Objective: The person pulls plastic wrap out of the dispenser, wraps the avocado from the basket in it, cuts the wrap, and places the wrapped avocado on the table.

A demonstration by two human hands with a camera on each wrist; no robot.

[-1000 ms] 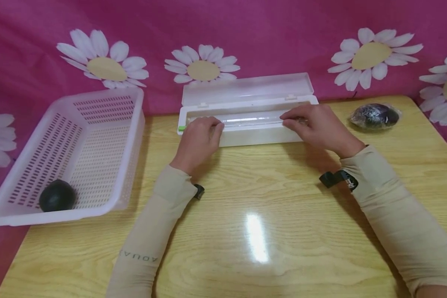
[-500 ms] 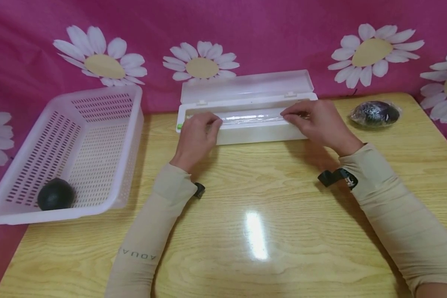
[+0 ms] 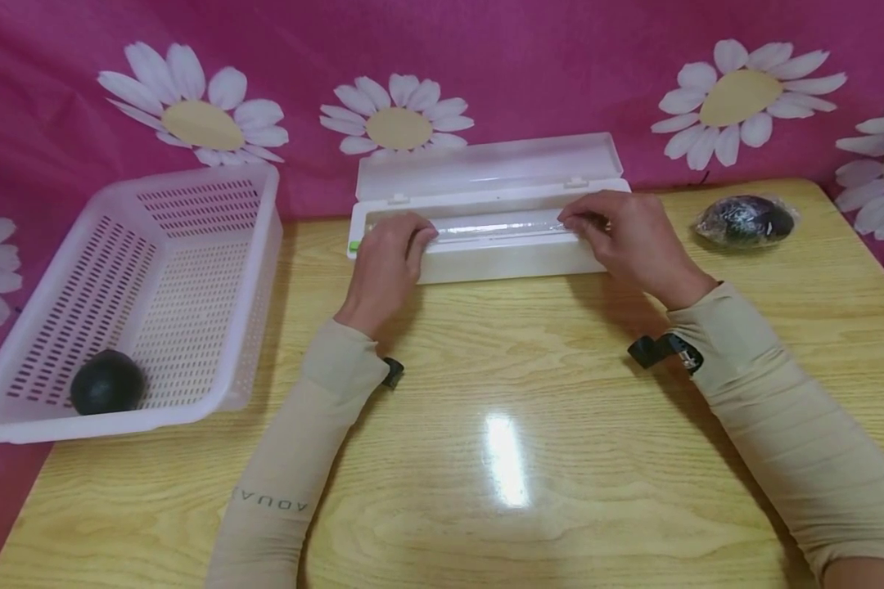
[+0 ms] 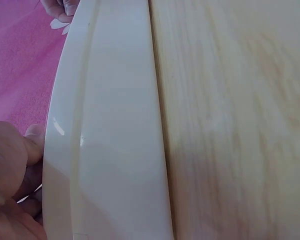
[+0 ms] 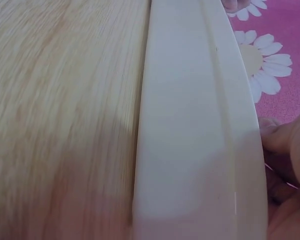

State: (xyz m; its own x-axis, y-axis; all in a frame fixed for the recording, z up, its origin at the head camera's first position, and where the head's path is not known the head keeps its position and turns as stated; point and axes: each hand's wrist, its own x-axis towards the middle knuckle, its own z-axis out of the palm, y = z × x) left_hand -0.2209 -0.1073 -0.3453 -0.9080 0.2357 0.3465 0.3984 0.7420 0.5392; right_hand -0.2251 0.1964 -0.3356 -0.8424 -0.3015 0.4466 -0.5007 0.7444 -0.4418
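A long white cling film dispenser box [image 3: 511,263] stands at the back of the table, its translucent lid [image 3: 486,168] tipped back. Inside lies a shiny clear roll of cling film [image 3: 497,227]. My left hand [image 3: 383,266] pinches the film's edge between thumb and fingers near the left end, beside a green tab [image 3: 354,245]. Towards the right end, my right hand [image 3: 637,245] pinches it likewise. Both wrist views show the box's white front wall [image 4: 115,120], with curled fingers behind its upper edge; the film itself is hidden there.
A white perforated basket [image 3: 239,327] stands at the left, with a dark round object [image 3: 108,383] in its near corner. At the back right lies a dark oval item wrapped in clear film [image 3: 744,221]. A pink flowered cloth [image 3: 545,65] hangs behind the wooden table [image 3: 442,491].
Both hands keep their places at the box with small finger shifts. The left hand has drawn slightly left, and the film between the hands has changed its wrinkles and shine.
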